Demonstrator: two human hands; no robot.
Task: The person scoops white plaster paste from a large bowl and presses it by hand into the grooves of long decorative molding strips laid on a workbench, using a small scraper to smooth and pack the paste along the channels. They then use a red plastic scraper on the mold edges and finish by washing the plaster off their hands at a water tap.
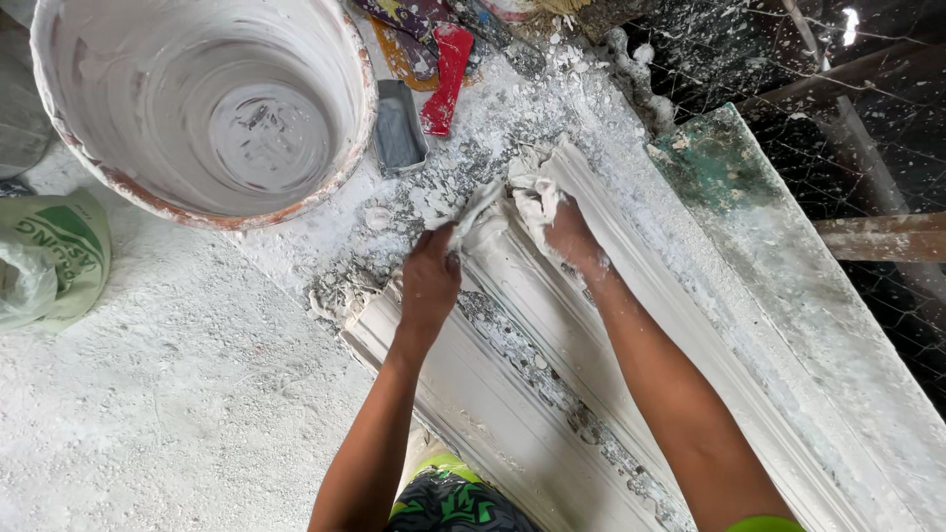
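Lying diagonally across the plaster-dusted tabletop [177, 394], a long white moulded cornice [552, 365] with stepped ridges is shown; a wet plaster-soaked cloth [512, 202] is bunched at its far end, gripped by the closed fingers of both the left hand [430, 281] and right hand [572, 236], near an emptied bucket [207, 103].

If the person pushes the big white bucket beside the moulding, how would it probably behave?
The bucket looks nearly empty, with only a plaster film inside, so it is probably light and would slide easily over the dusty floor. Standing upright and wide, it seems unlikely to tip. Its coated rim may feel slippery or crumbly to the hands.
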